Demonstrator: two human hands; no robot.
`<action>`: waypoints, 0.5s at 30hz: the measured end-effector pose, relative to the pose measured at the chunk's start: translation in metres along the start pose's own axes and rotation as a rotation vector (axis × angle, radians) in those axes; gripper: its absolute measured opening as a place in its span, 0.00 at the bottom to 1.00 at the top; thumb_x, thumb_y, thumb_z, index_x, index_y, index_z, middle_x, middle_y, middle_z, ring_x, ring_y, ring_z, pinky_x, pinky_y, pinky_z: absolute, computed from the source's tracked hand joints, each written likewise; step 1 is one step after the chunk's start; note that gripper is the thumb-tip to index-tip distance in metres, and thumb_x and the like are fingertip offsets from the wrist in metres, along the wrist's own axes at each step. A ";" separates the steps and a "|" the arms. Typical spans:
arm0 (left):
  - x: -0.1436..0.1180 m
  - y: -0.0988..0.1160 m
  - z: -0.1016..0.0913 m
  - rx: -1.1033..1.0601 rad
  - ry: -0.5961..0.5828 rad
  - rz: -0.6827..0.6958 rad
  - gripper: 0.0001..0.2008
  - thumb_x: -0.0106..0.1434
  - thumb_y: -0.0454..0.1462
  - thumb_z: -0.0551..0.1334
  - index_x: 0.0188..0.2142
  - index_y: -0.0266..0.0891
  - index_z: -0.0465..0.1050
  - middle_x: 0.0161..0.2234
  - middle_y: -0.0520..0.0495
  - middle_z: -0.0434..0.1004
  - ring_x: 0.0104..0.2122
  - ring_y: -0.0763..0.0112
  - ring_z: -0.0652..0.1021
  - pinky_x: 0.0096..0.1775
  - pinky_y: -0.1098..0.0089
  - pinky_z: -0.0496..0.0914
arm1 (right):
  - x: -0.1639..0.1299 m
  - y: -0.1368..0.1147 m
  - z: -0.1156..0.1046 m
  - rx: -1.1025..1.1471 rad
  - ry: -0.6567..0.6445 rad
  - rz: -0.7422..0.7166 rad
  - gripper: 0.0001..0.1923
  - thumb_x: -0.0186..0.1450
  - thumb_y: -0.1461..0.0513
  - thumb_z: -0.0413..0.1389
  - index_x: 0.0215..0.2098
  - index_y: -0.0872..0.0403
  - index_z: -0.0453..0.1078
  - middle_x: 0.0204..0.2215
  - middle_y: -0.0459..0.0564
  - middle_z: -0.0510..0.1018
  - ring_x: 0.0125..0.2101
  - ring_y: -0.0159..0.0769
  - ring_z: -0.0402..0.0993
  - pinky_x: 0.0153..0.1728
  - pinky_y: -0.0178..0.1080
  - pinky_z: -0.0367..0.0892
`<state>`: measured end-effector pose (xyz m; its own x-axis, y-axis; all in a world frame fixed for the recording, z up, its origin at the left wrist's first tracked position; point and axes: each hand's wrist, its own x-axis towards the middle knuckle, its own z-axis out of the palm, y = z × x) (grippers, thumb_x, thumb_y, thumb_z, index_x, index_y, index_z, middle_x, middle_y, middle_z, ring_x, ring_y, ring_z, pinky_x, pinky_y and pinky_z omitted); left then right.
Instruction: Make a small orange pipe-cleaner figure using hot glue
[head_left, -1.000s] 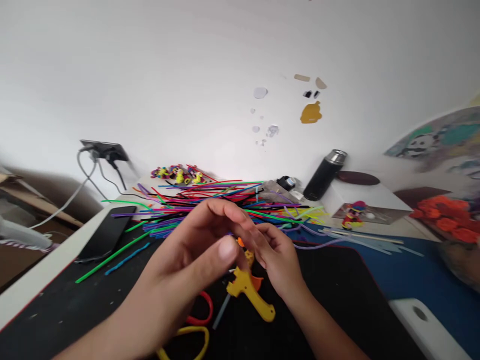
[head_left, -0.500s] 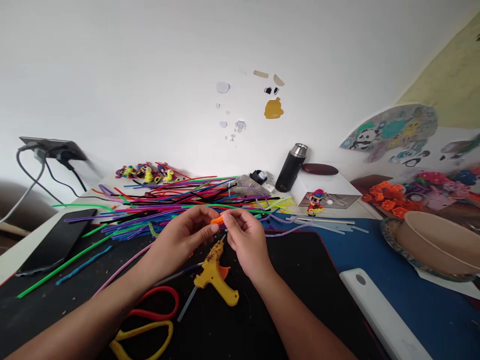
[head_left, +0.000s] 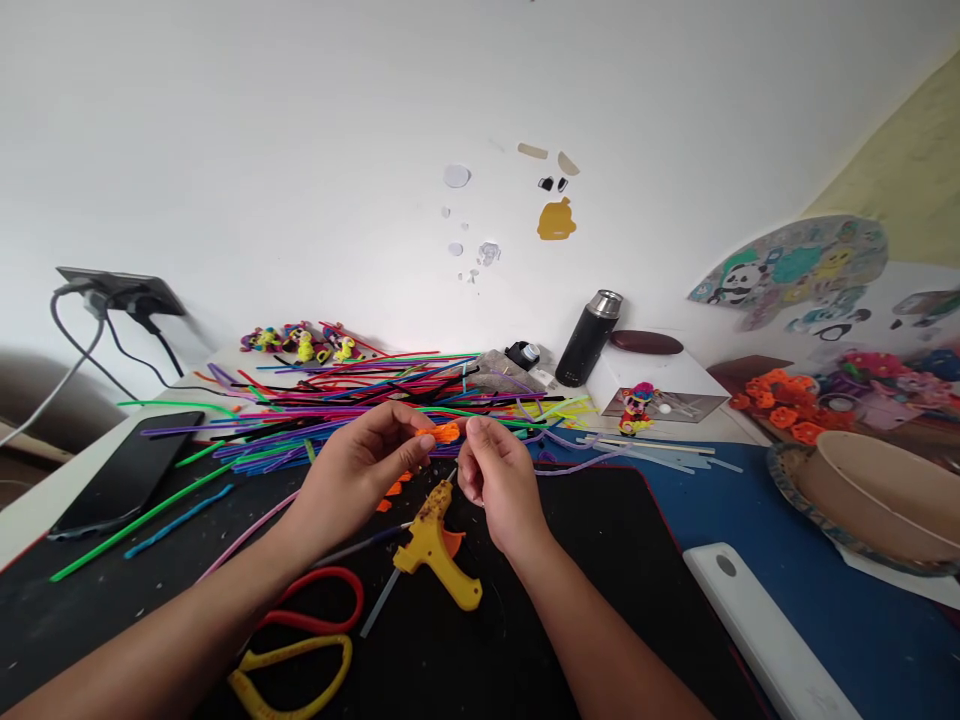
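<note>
In the head view, the person's left hand (head_left: 349, 470) pinches a small orange piece (head_left: 442, 433) between thumb and fingers, a narrow grip, just beyond the nozzle of a yellow glue gun (head_left: 433, 550). The right hand (head_left: 508, 490) is beyond the gun and to its right, thumb and fingers drawn closely together beside the free end of the orange piece; whether they touch it or hold anything, one cannot tell.

The glue gun lies on a black mat (head_left: 592, 590), a clear glue stick (head_left: 380, 603) poking from its back. More orange bits (head_left: 394, 489) lie just left of its nozzle. To the gun's left, on the near side, are a red handle loop (head_left: 358, 600) and a yellow handle loop (head_left: 346, 670). Farther left of the gun lies a phone (head_left: 131, 475). Well beyond the gun, a heap of colourful pipe cleaners (head_left: 352, 397) spreads out, and a black bottle (head_left: 589, 342) stands tilted beyond it to the right.
</note>
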<state>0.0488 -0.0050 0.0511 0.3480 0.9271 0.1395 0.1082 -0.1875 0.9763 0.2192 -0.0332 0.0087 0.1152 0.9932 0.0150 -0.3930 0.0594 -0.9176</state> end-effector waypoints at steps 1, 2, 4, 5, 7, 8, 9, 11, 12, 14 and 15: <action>0.000 -0.001 0.000 0.003 -0.002 0.004 0.21 0.63 0.54 0.72 0.39 0.40 0.75 0.33 0.50 0.78 0.32 0.68 0.76 0.35 0.69 0.72 | 0.000 0.000 0.000 -0.009 -0.004 0.000 0.26 0.64 0.39 0.65 0.35 0.52 0.72 0.16 0.36 0.64 0.14 0.25 0.54 0.15 0.31 0.46; 0.000 -0.002 0.001 0.003 -0.006 0.009 0.21 0.64 0.54 0.72 0.39 0.40 0.75 0.33 0.50 0.79 0.32 0.68 0.77 0.35 0.68 0.72 | -0.001 -0.001 0.001 -0.021 -0.012 -0.001 0.26 0.65 0.39 0.65 0.35 0.51 0.71 0.16 0.36 0.64 0.14 0.25 0.55 0.15 0.31 0.46; -0.001 -0.004 0.001 -0.002 -0.014 0.018 0.20 0.65 0.53 0.72 0.39 0.40 0.76 0.33 0.49 0.79 0.33 0.68 0.77 0.36 0.68 0.72 | -0.002 -0.002 0.002 -0.045 -0.030 -0.012 0.26 0.64 0.39 0.66 0.34 0.51 0.71 0.16 0.37 0.65 0.15 0.26 0.56 0.15 0.31 0.47; -0.001 -0.005 0.002 -0.005 -0.017 0.020 0.19 0.65 0.53 0.72 0.39 0.40 0.76 0.34 0.49 0.79 0.33 0.68 0.77 0.36 0.68 0.72 | -0.003 -0.003 0.003 -0.056 -0.039 -0.019 0.26 0.64 0.39 0.66 0.35 0.51 0.71 0.16 0.37 0.65 0.15 0.26 0.56 0.16 0.31 0.48; 0.000 -0.006 0.002 -0.010 -0.017 0.019 0.19 0.65 0.52 0.72 0.39 0.40 0.76 0.34 0.49 0.80 0.33 0.68 0.78 0.36 0.68 0.72 | -0.003 -0.003 0.003 -0.082 -0.042 -0.047 0.25 0.64 0.39 0.67 0.36 0.51 0.73 0.17 0.37 0.65 0.16 0.26 0.56 0.17 0.32 0.50; 0.000 -0.006 0.002 -0.012 -0.017 0.015 0.19 0.65 0.52 0.72 0.38 0.40 0.76 0.34 0.49 0.80 0.33 0.68 0.78 0.36 0.68 0.73 | -0.003 -0.003 0.003 -0.102 -0.034 -0.068 0.25 0.64 0.40 0.67 0.36 0.51 0.73 0.17 0.37 0.66 0.16 0.27 0.56 0.17 0.32 0.51; 0.000 -0.006 0.002 -0.017 -0.018 0.009 0.19 0.64 0.52 0.72 0.38 0.40 0.76 0.33 0.49 0.81 0.33 0.67 0.78 0.36 0.68 0.73 | -0.003 -0.002 0.002 -0.126 -0.022 -0.089 0.24 0.64 0.40 0.67 0.36 0.51 0.74 0.18 0.38 0.67 0.16 0.27 0.56 0.17 0.33 0.52; 0.001 -0.005 0.002 -0.030 -0.023 -0.002 0.19 0.63 0.53 0.73 0.37 0.39 0.76 0.31 0.49 0.81 0.32 0.67 0.79 0.35 0.68 0.73 | -0.003 0.000 0.001 -0.173 0.009 -0.124 0.23 0.65 0.41 0.66 0.36 0.52 0.76 0.20 0.40 0.69 0.17 0.27 0.57 0.18 0.33 0.53; 0.002 -0.005 0.002 -0.037 -0.023 -0.006 0.20 0.63 0.53 0.73 0.36 0.39 0.76 0.31 0.49 0.81 0.31 0.67 0.79 0.35 0.68 0.73 | -0.003 0.001 0.001 -0.188 0.020 -0.132 0.23 0.65 0.41 0.66 0.36 0.52 0.76 0.21 0.40 0.70 0.17 0.27 0.57 0.18 0.33 0.53; 0.002 -0.005 0.002 -0.049 -0.021 -0.014 0.20 0.61 0.53 0.74 0.36 0.39 0.77 0.30 0.49 0.81 0.30 0.67 0.79 0.34 0.68 0.73 | -0.003 0.002 0.001 -0.185 0.030 -0.121 0.22 0.65 0.42 0.66 0.36 0.52 0.76 0.21 0.40 0.70 0.17 0.26 0.57 0.18 0.33 0.52; 0.002 -0.005 0.002 -0.054 -0.017 -0.018 0.21 0.61 0.53 0.75 0.36 0.39 0.77 0.30 0.48 0.81 0.30 0.67 0.79 0.34 0.68 0.74 | -0.003 0.002 0.002 -0.171 0.028 -0.108 0.22 0.65 0.43 0.67 0.35 0.53 0.75 0.20 0.40 0.69 0.17 0.26 0.56 0.17 0.33 0.52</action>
<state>0.0508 -0.0024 0.0462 0.3623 0.9243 0.1199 0.0643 -0.1531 0.9861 0.2161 -0.0361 0.0077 0.1745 0.9787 0.1077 -0.2172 0.1450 -0.9653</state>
